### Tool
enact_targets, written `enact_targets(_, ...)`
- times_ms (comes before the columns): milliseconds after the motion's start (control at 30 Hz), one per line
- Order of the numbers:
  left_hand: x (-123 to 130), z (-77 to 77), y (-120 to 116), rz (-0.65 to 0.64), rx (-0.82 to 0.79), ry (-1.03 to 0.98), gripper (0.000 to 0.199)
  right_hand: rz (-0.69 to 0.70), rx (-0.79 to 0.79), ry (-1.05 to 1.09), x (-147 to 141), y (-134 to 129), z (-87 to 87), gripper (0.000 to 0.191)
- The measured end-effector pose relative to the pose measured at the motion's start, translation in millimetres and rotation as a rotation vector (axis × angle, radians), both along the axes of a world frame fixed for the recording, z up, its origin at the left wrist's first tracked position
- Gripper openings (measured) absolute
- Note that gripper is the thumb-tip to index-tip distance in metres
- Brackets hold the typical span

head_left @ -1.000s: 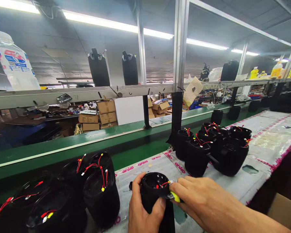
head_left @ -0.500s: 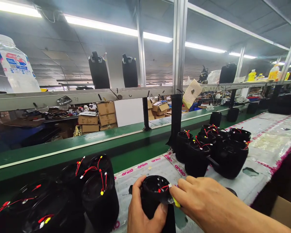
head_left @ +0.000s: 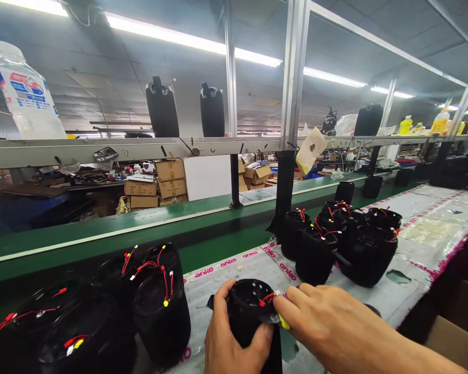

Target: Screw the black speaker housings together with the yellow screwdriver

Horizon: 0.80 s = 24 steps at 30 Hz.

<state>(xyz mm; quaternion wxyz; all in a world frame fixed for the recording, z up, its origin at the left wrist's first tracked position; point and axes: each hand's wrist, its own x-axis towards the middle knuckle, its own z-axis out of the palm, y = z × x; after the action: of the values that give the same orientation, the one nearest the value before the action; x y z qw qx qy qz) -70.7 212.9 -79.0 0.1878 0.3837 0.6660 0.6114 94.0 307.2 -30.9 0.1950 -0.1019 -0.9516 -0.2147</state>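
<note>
My left hand (head_left: pixel 237 337) wraps round a black, open-topped speaker housing (head_left: pixel 246 321), fingers on its left side and thumb on its front. Inside its round rim lies a thin red wire (head_left: pixel 268 298) with a red plug and a white plug. My right hand (head_left: pixel 315 317) is closed at the right side of the rim, gripping a small yellow-handled tool (head_left: pixel 284 322). A greyish tip of the tool touches the rim; its exact kind is hidden by the fingers. The white plug sits right beside my right fingertips.
Several similar housings (head_left: pixel 161 317) with red wires stand at the left, and several more (head_left: pixel 315 254) at the right. Beyond the printed sheet (head_left: pixel 218 275) runs a green conveyor (head_left: pixel 218 244). A metal shelf (head_left: pixel 140 148) on posts crosses above, carrying a bottle (head_left: pixel 27 96) and two black speakers.
The view has shifted slightly. Both hands keep their hold, and the red wire with its white plug sits a little further right and higher at the rim.
</note>
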Motion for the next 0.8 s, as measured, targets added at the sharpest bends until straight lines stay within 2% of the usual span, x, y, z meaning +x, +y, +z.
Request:
enact_targets(67,-1.5,-0.1,0.4,0.001,0.017,-0.032,0.068,0.057,-0.101,0.06,-0.2,1.9,-3.1,0.032)
enact_targets(167,-3.8,0.4,1.0,-0.038,0.059,-0.09,0.067,0.126,-0.321,0.163,-0.6,4.7,-4.8,0.014)
enact_targets(233,-4.9,0.8,1.1,-0.063,0.062,-0.126,0.067,0.115,-0.437,0.217,0.1,7.2,-6.5,0.007)
enact_targets(333,-5.9,0.7,0.7,-0.075,0.048,-0.137,0.069,0.047,-0.519,0.236,3.7,10.7,-13.6,0.012)
enact_targets(433,-6.6,0.2,-0.2,-0.085,0.049,-0.136,0.07,0.0,-0.53,0.205,9.0,9.5,-23.3,0.013)
enact_targets(567,-7.0,-0.6,-1.0,-0.068,0.042,-0.17,0.064,0.027,-0.468,0.192,12.3,3.2,-29.0,0.006)
enact_targets(667,-6.5,-2.6,-0.8,-0.068,0.032,-0.16,0.066,0.028,-0.425,0.197,9.7,2.8,-25.6,0.005)
enact_targets(800,-5.0,-6.8,-0.2,-0.044,-0.011,-0.136,0.062,0.023,-0.34,0.163,3.6,5.9,-14.1,0.013)
